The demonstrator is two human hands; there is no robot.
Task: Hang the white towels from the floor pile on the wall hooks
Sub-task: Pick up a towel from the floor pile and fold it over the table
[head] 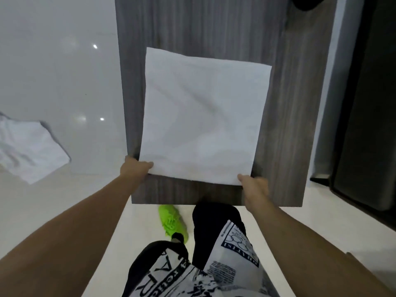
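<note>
A square white cloth towel (203,116) is held spread flat against a grey wood-grain panel (300,125), its two near corners caught in the hands. The left hand (135,170) pinches the left corner, thumb on top, and the right hand (255,189) curls round the right corner. More crumpled white towels (30,146) lie on the pale glossy floor (64,71), well to the left.

A grey wood-grain panel (289,103) stood between a glossy white wall (53,61) and a dark doorway (368,103), above pale floor (53,200).
</note>
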